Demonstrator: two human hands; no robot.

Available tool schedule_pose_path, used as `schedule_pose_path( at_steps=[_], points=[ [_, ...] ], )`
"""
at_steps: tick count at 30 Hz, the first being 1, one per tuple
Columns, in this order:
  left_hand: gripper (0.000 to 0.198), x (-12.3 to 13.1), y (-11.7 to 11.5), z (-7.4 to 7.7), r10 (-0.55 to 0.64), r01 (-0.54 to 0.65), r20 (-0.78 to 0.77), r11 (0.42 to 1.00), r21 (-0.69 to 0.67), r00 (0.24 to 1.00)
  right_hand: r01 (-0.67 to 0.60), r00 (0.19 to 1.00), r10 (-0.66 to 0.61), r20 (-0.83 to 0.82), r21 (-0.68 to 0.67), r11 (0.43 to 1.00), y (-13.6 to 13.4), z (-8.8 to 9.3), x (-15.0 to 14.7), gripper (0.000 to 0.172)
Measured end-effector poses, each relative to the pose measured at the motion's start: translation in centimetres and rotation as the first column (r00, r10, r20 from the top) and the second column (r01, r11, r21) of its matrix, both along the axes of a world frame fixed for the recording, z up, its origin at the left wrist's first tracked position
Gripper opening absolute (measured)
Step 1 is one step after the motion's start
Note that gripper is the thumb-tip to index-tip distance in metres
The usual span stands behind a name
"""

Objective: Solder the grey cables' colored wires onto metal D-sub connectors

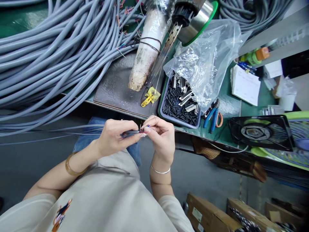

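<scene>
My left hand [118,133] is closed round the end of a grey cable [131,132], whose length trails off to the left. At the stripped end, thin coloured wires [144,131], red and blue among them, come out between my two hands. The fingers of my right hand [160,132] are pinched on these wires; their exact grip is partly hidden. Both hands are just in front of the bench edge. Beyond them, a yellow plastic piece [147,100] lies on a dark board [114,87]. A tray [161,112] of black sleeves and metal connectors [185,96] stands right of it.
Many grey cables [60,61] cover the bench at left. A wrapped white cylinder [147,54] and a solder spool [200,22] rise behind the board. Pliers [212,117], a black fan [260,132] and a paper pad [245,83] lie at right. Cardboard boxes [207,212] stand on the floor.
</scene>
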State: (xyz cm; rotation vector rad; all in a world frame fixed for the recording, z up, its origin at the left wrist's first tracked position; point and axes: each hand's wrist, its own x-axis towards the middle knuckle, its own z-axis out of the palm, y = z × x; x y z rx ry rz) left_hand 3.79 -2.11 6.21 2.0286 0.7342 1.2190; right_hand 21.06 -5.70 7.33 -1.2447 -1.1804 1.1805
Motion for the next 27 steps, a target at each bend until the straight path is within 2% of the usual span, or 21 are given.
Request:
schedule_pose_path(
  at_steps=[3, 6, 11, 14, 17, 19, 22, 23, 25, 27],
  points=[
    [0.017, 0.2, -0.2, 0.1, 0.027, -0.025, 0.031, 0.998, -0.053, 0.999, 0.025, 1.000, -0.025, -0.014, -0.002, 1.000, 0.2, -0.3, -0.5, 0.015],
    [0.005, 0.5, -0.6, 0.3, 0.101, -0.091, 0.060, 0.983, -0.159, 0.993, 0.097, 0.991, -0.104, 0.087, 0.074, 0.992, 0.1, -0.3, -1.0, 0.012],
    [0.009, 0.6, -0.8, 0.8, 0.110, -0.076, 0.086, 0.941, -0.330, 0.990, 0.147, 0.945, -0.193, 0.263, 0.184, 0.972, -0.3, -0.1, -1.5, 0.014],
    [0.012, 0.5, -0.5, 1.4, 0.047, 0.012, 0.108, 0.872, -0.490, 0.993, 0.117, 0.946, -0.158, 0.283, 0.156, 0.981, -0.3, -0.1, -1.7, 0.024],
    [0.016, 0.4, -0.2, 1.7, -0.015, 0.121, 0.175, 0.779, -0.615, 0.984, 0.102, 0.969, -0.125, 0.214, 0.118, 0.988, 0.0, -0.3, -1.8, 0.032],
    [0.017, 0.3, 0.0, 1.6, 0.010, 0.157, 0.239, 0.727, -0.668, 0.971, 0.181, 0.969, -0.202, 0.146, 0.140, 0.973, 0.3, -0.3, -1.4, 0.034],
    [0.016, 0.0, 0.3, 1.3, 0.085, 0.186, 0.325, 0.676, -0.713, 0.942, 0.334, 0.928, -0.359, 0.100, 0.207, 0.920, 0.4, -0.1, -0.4, 0.033],
    [0.016, -0.1, 0.4, 1.3, 0.102, 0.196, 0.345, 0.662, -0.723, 0.933, 0.326, 0.927, -0.355, 0.117, 0.215, 0.921, 0.3, 0.1, -0.1, 0.031],
    [0.019, -0.2, 0.5, 1.2, 0.122, 0.212, 0.368, 0.635, -0.742, 0.922, 0.207, 0.954, -0.239, 0.179, 0.180, 0.962, 0.0, 0.4, 0.3, 0.023],
    [0.022, -0.1, 0.5, 1.3, 0.121, 0.222, 0.366, 0.609, -0.762, 0.923, 0.064, 0.968, -0.091, 0.233, 0.122, 0.990, -0.2, 0.8, 0.3, 0.033]
  ],
)
